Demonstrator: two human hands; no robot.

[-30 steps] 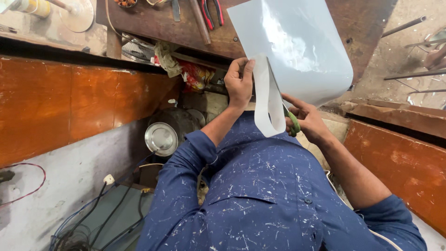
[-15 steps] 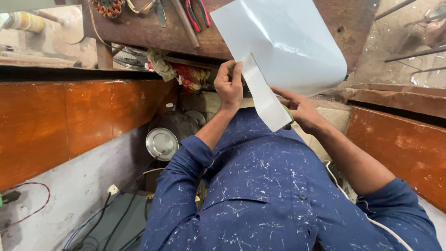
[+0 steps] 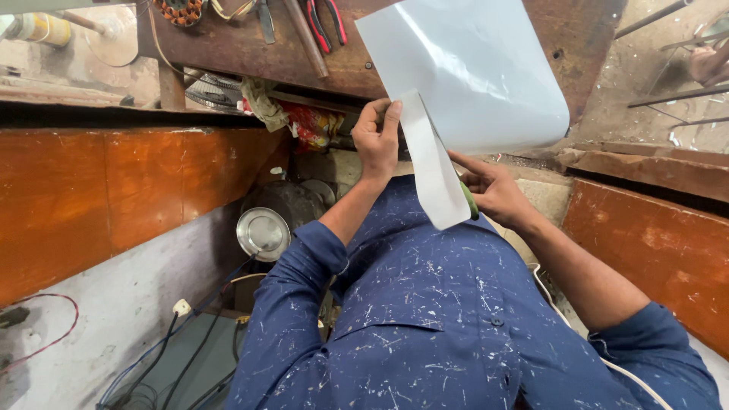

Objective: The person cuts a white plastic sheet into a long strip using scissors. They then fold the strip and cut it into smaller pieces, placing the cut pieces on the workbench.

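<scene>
Your left hand [image 3: 377, 137] pinches the near edge of the pale blue-white plastic sheet [image 3: 471, 68], fingers pressed together on it just where a cut strip [image 3: 431, 171] parts from the main body. Your right hand [image 3: 493, 190] grips a green-handled cutting tool [image 3: 469, 201], most of it hidden behind the strip; index finger extended along it toward the sheet, the other fingers curled round the handle. The blades cannot be seen, so whether they are closed on the material cannot be told. The sheet is held up in the air in front of your chest, curling over the edge of the worn wooden table [image 3: 250, 45]; the strip hangs down between the two hands, touching the left fingertips at its top and lying across the right hand's tool near its lower end. Judgement for a clean cut: keep the left pinch close to the head of the cut so the sheet stays taut, and guide the tool parallel to the sheet's edge so the strip keeps an even width; let the freed strip hang clear of the blades. Red-handled pliers [image 3: 326, 19] lie on the table, well apart from both hands. A round metal lid [image 3: 263, 231] sits below to the left.
</scene>
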